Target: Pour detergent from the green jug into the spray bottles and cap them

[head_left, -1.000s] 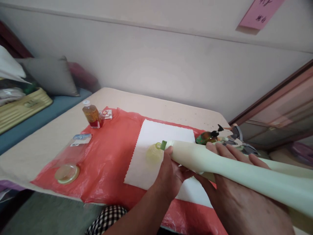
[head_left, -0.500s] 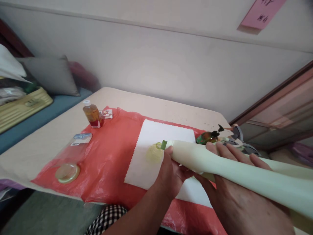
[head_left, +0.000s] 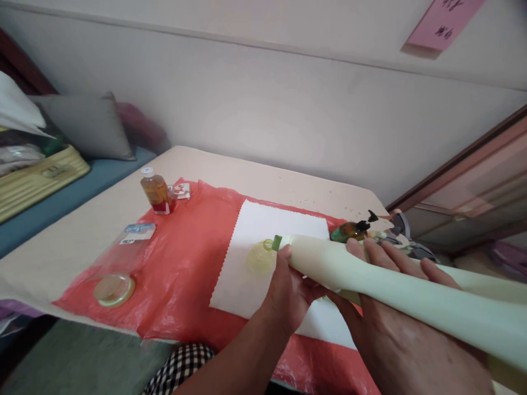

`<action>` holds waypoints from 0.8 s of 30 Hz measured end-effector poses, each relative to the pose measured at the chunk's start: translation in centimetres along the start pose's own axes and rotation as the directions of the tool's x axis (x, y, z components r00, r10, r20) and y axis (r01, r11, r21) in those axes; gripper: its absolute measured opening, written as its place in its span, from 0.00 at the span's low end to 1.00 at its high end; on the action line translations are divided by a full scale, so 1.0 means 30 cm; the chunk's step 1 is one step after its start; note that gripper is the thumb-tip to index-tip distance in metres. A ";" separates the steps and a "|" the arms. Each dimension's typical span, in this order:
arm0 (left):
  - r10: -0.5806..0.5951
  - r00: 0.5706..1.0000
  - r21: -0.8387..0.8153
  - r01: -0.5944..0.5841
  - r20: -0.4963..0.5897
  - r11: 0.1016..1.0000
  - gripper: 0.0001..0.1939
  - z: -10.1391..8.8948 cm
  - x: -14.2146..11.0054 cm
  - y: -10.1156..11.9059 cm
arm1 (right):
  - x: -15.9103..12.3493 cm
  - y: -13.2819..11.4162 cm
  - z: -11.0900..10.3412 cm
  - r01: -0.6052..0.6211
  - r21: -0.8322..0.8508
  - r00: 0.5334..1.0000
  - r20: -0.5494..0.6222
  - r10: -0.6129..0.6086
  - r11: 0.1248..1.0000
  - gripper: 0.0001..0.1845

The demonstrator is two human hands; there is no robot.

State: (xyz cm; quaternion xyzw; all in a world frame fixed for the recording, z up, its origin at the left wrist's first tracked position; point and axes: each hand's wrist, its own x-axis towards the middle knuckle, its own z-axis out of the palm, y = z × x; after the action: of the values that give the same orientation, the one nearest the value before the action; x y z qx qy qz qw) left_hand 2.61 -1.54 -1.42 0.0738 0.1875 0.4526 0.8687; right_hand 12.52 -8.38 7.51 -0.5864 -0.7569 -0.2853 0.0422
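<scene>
A long pale green tube (head_left: 395,288) runs from the lower right toward the table's middle. Its green nozzle (head_left: 276,243) touches a small yellowish blob (head_left: 260,258) on a white zigzag-edged sheet (head_left: 255,258). My left hand (head_left: 286,293) is closed round the tube just behind the nozzle, thumb on top. Further back, my right hand (head_left: 395,323) cups the tube from below, with its fingers curled over the far side. The sheet lies on a red plastic sheet (head_left: 185,269) spread over the table.
A small amber bottle (head_left: 155,191) and a small packet (head_left: 179,190) stand at the back left. A clear bag with a round lid (head_left: 114,289) lies at the front left. A dark-capped green bottle (head_left: 349,230) lies behind the tube. Cushions (head_left: 88,126) sit on a bench to the left.
</scene>
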 end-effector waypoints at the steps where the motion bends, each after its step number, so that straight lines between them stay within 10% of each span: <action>1: 0.000 1.000 -0.003 0.000 -0.005 1.000 0.34 0.002 0.000 0.001 | 0.001 -0.001 -0.001 0.000 0.002 1.000 0.000 0.000 1.000 0.30; 24: 0.011 1.000 -0.062 -0.011 -0.010 0.998 0.34 0.006 -0.004 0.001 | 0.018 -0.019 -0.020 0.002 -0.001 1.000 -0.024 -0.002 1.000 0.30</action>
State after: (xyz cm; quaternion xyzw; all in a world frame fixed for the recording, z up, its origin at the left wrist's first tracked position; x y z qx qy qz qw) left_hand 2.60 -1.60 -1.22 0.0457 0.1772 0.4633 0.8671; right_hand 11.66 -8.30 8.02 -0.5822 -0.7568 -0.2928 0.0506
